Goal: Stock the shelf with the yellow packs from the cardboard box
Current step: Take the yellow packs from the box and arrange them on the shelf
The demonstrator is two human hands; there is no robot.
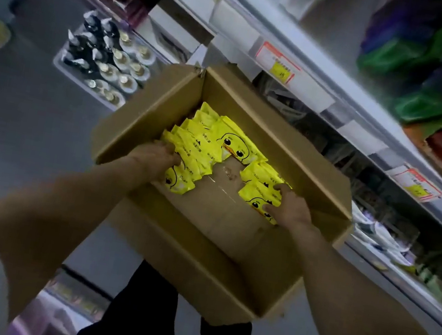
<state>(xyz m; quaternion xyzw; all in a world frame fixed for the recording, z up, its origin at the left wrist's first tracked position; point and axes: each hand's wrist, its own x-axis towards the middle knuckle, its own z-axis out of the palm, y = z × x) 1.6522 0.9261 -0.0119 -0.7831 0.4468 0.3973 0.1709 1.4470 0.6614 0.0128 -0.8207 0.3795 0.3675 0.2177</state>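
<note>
I see my left hand [156, 156] curled over glossy, flat yellow packs [230, 142] inside the rectangular matte cardboard box [199, 252]. My right hand [291, 207] grips others, hands apart

Cardboard box [201, 240] with yellow packs [235, 144]

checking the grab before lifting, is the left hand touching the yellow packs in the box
Touching. The head view shows the left hand with fingers curled onto the yellow packs inside the cardboard box, no gap.
</note>
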